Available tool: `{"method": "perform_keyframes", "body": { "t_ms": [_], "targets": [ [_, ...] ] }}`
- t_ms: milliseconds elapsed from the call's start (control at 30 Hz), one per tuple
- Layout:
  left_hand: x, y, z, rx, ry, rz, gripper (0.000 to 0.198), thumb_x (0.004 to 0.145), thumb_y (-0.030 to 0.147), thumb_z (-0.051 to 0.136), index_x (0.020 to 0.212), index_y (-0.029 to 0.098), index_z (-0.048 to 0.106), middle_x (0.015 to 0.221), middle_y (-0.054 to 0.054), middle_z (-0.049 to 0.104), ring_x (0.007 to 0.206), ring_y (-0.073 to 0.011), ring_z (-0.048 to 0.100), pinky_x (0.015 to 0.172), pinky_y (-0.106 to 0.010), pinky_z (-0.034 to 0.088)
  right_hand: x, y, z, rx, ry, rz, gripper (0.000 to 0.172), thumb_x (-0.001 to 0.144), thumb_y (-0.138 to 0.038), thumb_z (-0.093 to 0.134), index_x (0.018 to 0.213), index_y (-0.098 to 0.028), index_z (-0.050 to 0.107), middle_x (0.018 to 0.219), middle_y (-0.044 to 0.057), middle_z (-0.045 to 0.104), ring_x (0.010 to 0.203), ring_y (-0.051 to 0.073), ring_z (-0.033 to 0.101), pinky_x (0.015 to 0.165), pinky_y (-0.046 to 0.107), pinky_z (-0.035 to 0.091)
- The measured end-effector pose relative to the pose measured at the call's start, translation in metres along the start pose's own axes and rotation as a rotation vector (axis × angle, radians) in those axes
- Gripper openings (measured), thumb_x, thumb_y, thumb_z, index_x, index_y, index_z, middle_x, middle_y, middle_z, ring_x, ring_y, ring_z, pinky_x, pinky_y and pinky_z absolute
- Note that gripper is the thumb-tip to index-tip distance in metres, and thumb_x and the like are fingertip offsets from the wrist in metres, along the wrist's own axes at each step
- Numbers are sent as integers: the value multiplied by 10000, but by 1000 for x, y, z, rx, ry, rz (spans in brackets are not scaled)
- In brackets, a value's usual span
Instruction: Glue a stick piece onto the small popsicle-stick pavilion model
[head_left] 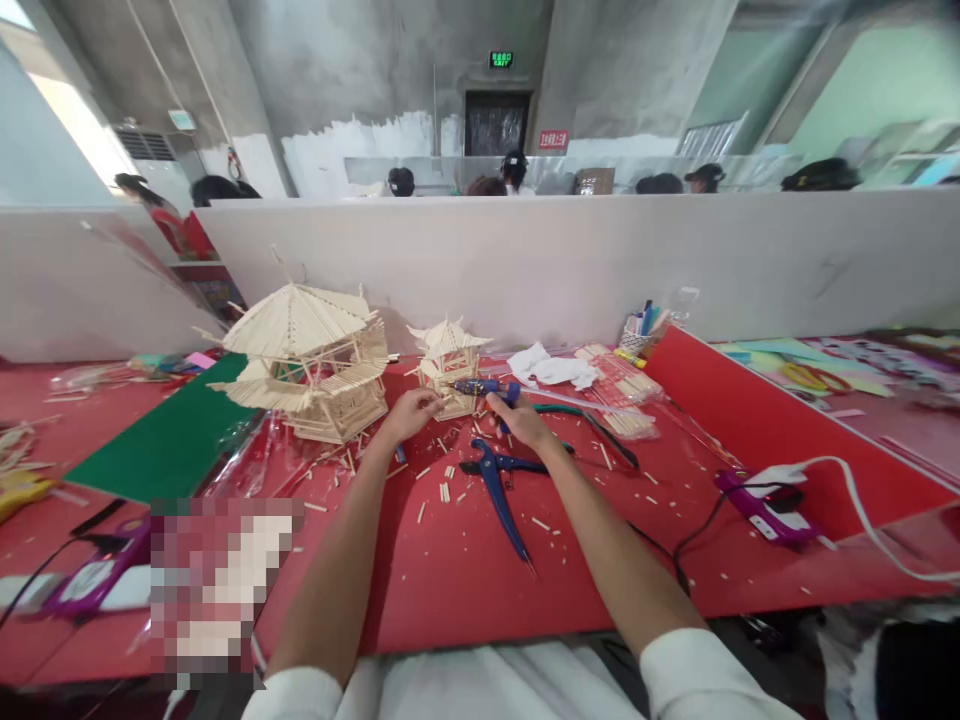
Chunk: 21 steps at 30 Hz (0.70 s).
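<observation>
My right hand (519, 420) is closed round the handle of a blue hot glue gun (489, 388), its nozzle pointing left at a small wooden-stick pavilion model (448, 342). At the left side of that model is my left hand (412, 412), its fingers pinched together; what they hold, if anything, is too small to make out. A larger stick pavilion (296, 325) with a two-tiered roof stands further left. Below my hands lies a blue-handled cutter (496, 490), among several short cut sticks (445, 491) scattered over the red table.
A green board (169, 430) lies left, a red panel (780, 430) slants up at right. Bundled sticks (619, 395) and a white cloth (551, 367) are behind the glue gun. Purple power strips (772, 508) and cables flank me. A white partition (525, 260) closes the back.
</observation>
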<state>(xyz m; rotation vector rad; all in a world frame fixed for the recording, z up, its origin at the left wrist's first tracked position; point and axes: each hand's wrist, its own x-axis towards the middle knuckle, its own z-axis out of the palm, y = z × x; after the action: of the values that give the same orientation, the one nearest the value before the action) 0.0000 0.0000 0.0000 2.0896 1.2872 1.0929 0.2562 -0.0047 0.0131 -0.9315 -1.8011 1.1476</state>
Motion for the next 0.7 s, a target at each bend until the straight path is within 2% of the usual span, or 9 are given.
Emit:
{"method": "perform_keyframes", "body": {
  "t_ms": [67, 167, 300, 367, 433, 533, 600, 700],
  "targets": [
    [-1, 2, -7, 5, -15, -22, 343, 846, 462, 555, 736, 165, 687, 790, -54, 695, 775, -187, 615, 758, -293, 479, -1, -3, -6, 183, -60, -9, 538, 829, -729, 514, 892, -204, 615, 725, 29, 621, 551, 144, 559, 530, 271, 470],
    [-6, 6, -21, 15, -22, -35, 349, 831, 487, 566, 753, 169, 689, 787, -47, 693, 769, -187, 604, 762, -294, 469, -4, -2, -19, 311, -163, 17, 508, 810, -697, 578, 845, -189, 573, 751, 27, 611, 550, 112, 510, 529, 254, 448],
    [-24, 13, -35, -2, 20, -128, 345, 832, 500, 547, 784, 184, 677, 754, -21, 675, 722, -177, 585, 707, -280, 453, -7, 6, -34, 256, -180, 71, 368, 718, -452, 761, 731, -192, 500, 586, -51, 477, 466, 77, 384, 450, 219, 339],
    [-34, 15, -34, 10, 70, -173, 332, 851, 476, 522, 773, 187, 663, 753, -17, 670, 725, -174, 586, 709, -276, 448, -6, 7, -37, 151, -140, 102, 314, 699, -373, 753, 720, -194, 496, 563, -59, 470, 453, 85, 395, 437, 218, 322],
    [-41, 17, -28, 32, 113, -185, 324, 865, 459, 503, 773, 186, 653, 754, -18, 669, 739, -177, 586, 722, -278, 446, -4, 5, -40, 8, -105, 117, 247, 730, -362, 701, 748, -188, 526, 605, -34, 539, 496, 117, 485, 478, 231, 378],
    [-43, 21, -16, 74, 143, -162, 333, 884, 456, 482, 781, 182, 640, 755, -22, 663, 741, -179, 583, 734, -285, 446, -1, -2, -48, -352, -70, 93, 202, 766, -354, 670, 835, -181, 594, 775, 25, 666, 722, 197, 632, 629, 257, 452],
    [-40, 24, -10, 103, 208, -151, 326, 897, 448, 478, 783, 183, 630, 766, -31, 666, 744, -182, 589, 735, -290, 447, -1, -7, -54, -618, -54, 116, 207, 799, -374, 660, 873, -182, 634, 876, 63, 708, 860, 239, 664, 696, 264, 453],
    [-36, 27, -6, 128, 302, -142, 302, 909, 429, 484, 793, 189, 627, 790, -43, 675, 757, -185, 600, 741, -295, 455, -3, -10, -59, -888, -42, 224, 301, 860, -456, 614, 897, -166, 684, 946, 131, 730, 937, 282, 684, 723, 278, 452]
  ]
}}
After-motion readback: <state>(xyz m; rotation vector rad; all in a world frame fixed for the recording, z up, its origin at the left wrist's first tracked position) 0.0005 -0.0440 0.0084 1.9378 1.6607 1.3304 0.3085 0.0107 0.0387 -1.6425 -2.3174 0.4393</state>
